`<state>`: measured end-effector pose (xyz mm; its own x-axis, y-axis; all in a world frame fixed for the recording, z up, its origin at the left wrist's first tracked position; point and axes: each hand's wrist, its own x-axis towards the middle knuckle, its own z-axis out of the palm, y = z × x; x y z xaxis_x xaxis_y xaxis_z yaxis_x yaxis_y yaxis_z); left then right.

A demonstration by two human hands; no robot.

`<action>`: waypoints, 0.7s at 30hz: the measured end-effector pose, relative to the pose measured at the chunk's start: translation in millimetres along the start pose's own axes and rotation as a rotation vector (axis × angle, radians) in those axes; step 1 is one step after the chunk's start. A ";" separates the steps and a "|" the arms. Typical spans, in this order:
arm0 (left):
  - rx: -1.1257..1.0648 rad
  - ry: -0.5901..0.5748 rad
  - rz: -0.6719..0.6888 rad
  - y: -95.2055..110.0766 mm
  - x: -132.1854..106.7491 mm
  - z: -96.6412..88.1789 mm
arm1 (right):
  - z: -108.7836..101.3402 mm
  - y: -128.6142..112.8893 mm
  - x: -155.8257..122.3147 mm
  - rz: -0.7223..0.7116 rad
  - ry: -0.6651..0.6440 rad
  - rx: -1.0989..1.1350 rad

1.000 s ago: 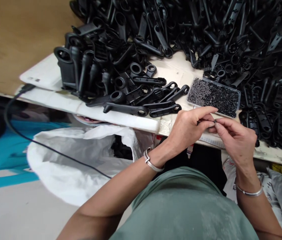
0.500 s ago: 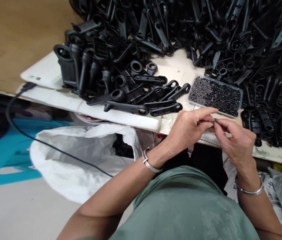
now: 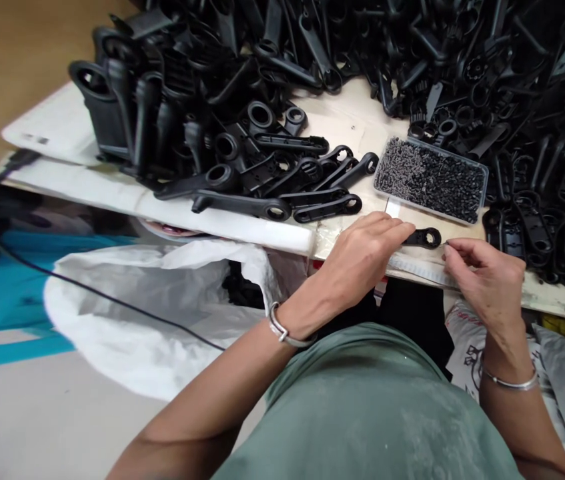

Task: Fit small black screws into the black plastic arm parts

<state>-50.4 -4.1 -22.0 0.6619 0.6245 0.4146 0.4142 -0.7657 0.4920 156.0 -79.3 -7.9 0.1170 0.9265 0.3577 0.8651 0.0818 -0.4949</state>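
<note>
My left hand point(image 3: 367, 250) is closed over a black plastic part point(image 3: 416, 238), whose ringed end sticks out to the right of the fingers. The rest of that part is hidden under the hand. Just right of the ring, my right hand point(image 3: 487, 273) is in a pinch, thumb against forefinger. Whatever sits at its fingertips is too small to make out. Above both hands is a clear plastic box point(image 3: 485, 190) with small dark and grey pieces that look like screws. A pale strip with printed marks point(image 3: 422, 269) lies along the table edge below the part.
Black plastic parts with ringed ends point(image 3: 242, 205) lie left of the hands, and a large heap point(image 3: 442, 40) fills the back. More parts point(image 3: 532, 227) are stacked at right. An open white bag point(image 3: 112, 307) hangs below the table edge, crossed by a black cable point(image 3: 112, 293).
My hands were fingertip to fingertip and have come apart, the right one moving right. The ringed end of the black part now shows between them. The view has shifted slightly.
</note>
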 end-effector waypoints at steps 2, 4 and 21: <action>-0.029 0.030 -0.004 1.8 -2.2 3.4 | 1.2 -2.6 0.0 -0.039 -0.001 -0.020; -0.039 0.056 -0.009 4.8 -4.7 4.7 | 2.4 -5.1 -0.4 -0.077 -0.015 -0.042; -0.086 0.114 -0.007 4.6 -7.7 12.3 | 2.6 -31.6 4.2 -0.257 -0.261 -0.510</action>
<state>-45.9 -14.4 -32.3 0.5822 0.6468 0.4926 0.3599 -0.7483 0.5572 127.9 -77.0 7.2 -0.1928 0.9650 0.1778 0.9812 0.1878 0.0443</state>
